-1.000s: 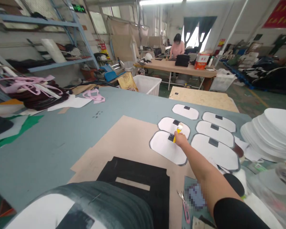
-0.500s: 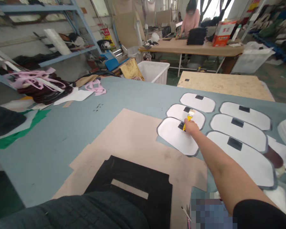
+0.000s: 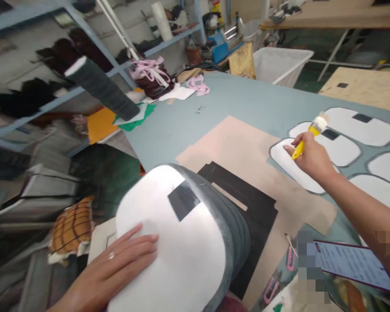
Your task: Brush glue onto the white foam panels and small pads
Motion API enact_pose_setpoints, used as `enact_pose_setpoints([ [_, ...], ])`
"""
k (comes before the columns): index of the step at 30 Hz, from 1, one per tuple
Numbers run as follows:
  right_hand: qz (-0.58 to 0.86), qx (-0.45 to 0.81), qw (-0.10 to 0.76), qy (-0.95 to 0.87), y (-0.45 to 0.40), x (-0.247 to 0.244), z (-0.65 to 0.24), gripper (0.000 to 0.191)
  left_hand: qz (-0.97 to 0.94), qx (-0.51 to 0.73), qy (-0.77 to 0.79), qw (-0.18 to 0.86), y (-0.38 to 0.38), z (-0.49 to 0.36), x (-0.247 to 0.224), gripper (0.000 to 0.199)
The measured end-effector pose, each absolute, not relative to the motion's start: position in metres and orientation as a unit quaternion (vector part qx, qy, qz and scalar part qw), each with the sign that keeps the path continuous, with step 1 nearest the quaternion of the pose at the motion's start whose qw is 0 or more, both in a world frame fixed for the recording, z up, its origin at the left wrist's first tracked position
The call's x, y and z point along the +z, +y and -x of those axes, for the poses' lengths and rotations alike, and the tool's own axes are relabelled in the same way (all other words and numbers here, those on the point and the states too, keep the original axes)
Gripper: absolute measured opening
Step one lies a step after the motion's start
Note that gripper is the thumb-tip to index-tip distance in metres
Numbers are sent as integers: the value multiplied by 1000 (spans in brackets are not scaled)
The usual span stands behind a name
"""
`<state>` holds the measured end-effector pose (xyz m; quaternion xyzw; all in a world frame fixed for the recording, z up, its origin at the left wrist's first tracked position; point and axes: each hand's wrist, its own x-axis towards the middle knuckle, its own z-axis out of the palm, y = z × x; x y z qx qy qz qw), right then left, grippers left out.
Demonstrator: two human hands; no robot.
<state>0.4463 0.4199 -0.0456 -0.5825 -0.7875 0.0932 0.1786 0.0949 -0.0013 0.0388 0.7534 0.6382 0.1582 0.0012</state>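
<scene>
My right hand (image 3: pixel 313 156) is closed round a paintbrush (image 3: pixel 299 149) with a yellow handle and pale bristles, held above white rounded panels. One white panel with a dark rim (image 3: pixel 299 167) lies below this hand; more lie behind it and to the right, several showing dark rectangular patches. My left hand (image 3: pixel 126 255) lies flat, fingers stretched, on the top of a thick stack of similar rounded panels (image 3: pixel 188 251). The top one is white with a dark square near its far edge. Beyond the stack, a black sheet with a slot (image 3: pixel 263 212) is partly hidden.
Tan sheet material (image 3: pixel 227 138) covers part of the blue-grey table (image 3: pixel 169 134). A phone (image 3: pixel 354 264) and pink-handled snips (image 3: pixel 271 289) lie at the near right. Shelving (image 3: pixel 110 52) stands left, with a dark roll (image 3: pixel 104 89) leaning there. A white bin (image 3: pixel 279 65) stands beyond the table.
The view has swung left and down. My left hand and the panel stack have come into view. The paintbrush is still in my right hand, which appears further right in the picture.
</scene>
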Motion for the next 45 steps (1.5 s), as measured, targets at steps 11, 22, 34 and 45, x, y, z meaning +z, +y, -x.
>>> enact_pose_setpoints([
  [11, 191, 320, 24, -928, 101, 118, -236, 43, -836, 264, 481, 9, 12, -62, 55, 22],
  [22, 365, 333, 25, -869, 58, 88, -232, 41, -855, 401, 326, -34, -20, -5, 71, 15],
  [34, 418, 181, -81, -887, 25, 117, -177, 44, -884, 254, 393, 11, -10, 27, -3, 12],
  [45, 462, 233, -44, -854, 70, 163, -161, 37, -888, 314, 325, -86, 19, 36, 1, 39],
])
